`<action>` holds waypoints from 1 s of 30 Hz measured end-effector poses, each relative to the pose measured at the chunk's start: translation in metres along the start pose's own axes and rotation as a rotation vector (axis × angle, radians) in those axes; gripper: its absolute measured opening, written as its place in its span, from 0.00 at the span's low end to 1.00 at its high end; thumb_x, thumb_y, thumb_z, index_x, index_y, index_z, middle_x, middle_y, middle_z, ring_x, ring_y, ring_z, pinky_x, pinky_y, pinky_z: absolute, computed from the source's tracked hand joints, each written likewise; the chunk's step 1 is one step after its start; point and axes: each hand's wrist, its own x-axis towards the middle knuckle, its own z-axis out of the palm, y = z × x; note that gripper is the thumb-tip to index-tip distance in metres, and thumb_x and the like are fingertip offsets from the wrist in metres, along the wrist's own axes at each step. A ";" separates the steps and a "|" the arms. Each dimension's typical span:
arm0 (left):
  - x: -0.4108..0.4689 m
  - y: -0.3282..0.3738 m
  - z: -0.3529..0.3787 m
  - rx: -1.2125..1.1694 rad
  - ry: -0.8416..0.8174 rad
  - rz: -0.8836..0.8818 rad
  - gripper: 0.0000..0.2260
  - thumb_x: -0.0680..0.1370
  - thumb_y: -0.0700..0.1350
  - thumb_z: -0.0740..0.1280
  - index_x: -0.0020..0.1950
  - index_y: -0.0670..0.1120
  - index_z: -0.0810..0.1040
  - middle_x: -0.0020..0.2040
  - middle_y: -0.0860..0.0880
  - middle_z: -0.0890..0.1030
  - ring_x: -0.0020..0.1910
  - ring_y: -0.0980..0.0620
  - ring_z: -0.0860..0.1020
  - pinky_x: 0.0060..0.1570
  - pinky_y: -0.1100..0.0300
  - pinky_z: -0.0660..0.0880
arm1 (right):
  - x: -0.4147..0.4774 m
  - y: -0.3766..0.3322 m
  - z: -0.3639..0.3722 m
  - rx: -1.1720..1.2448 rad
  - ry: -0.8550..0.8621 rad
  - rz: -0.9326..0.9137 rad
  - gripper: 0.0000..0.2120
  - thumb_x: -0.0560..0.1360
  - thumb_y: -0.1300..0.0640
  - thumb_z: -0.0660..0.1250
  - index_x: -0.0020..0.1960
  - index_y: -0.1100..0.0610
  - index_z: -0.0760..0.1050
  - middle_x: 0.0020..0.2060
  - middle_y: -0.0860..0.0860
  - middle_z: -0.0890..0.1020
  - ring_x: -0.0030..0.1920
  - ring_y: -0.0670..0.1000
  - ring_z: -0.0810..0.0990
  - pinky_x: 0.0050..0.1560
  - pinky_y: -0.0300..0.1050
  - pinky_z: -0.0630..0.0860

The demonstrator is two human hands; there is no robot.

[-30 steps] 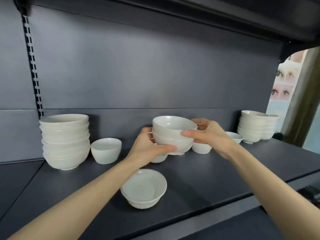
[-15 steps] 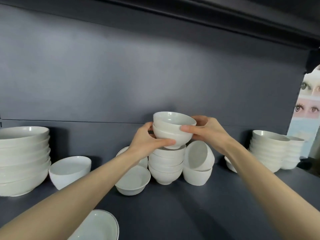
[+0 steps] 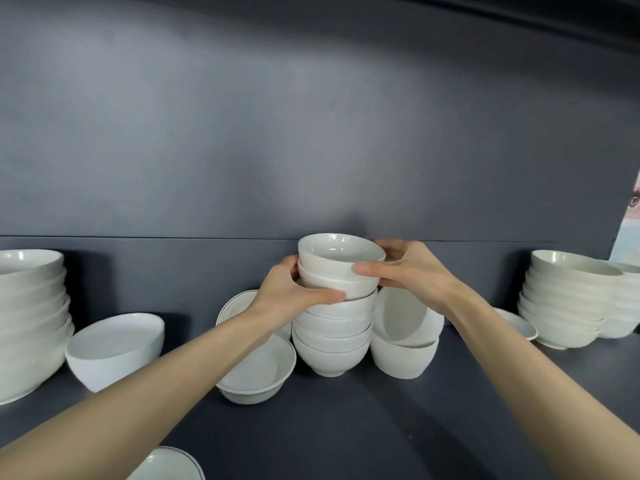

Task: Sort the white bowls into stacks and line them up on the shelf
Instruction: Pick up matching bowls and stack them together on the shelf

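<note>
Both hands hold a pair of nested white bowls at the middle of the shelf. My left hand grips them from the left, its thumb across the lower bowl's front. My right hand grips them from the right, thumb on the upper bowl's wall. The pair sits on top of a stack of white bowls, and I cannot tell if its weight rests there. A tilted bowl lies in another bowl just right of the stack.
A tall stack of wide bowls stands at the far left, a single bowl beside it. Rimmed bowls lie left of the middle stack, another at the front edge. Stacks stand at the right on the dark shelf.
The view has closed in on the shelf. The pair of bowls in my hands has come down onto the top of the middle stack.
</note>
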 end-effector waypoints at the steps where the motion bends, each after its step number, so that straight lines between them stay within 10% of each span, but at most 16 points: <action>1: -0.001 -0.001 0.000 -0.009 -0.001 -0.007 0.27 0.64 0.43 0.81 0.60 0.48 0.75 0.53 0.56 0.82 0.51 0.61 0.80 0.46 0.67 0.75 | 0.001 0.001 0.000 0.008 -0.012 -0.003 0.17 0.66 0.54 0.78 0.54 0.52 0.80 0.50 0.50 0.85 0.53 0.49 0.83 0.59 0.49 0.78; 30: -0.005 0.001 -0.005 0.081 -0.007 0.035 0.22 0.63 0.41 0.81 0.54 0.45 0.80 0.54 0.42 0.83 0.57 0.43 0.79 0.59 0.51 0.76 | 0.002 0.008 -0.004 0.015 -0.057 0.017 0.19 0.66 0.52 0.78 0.55 0.57 0.80 0.50 0.53 0.85 0.54 0.53 0.82 0.58 0.50 0.78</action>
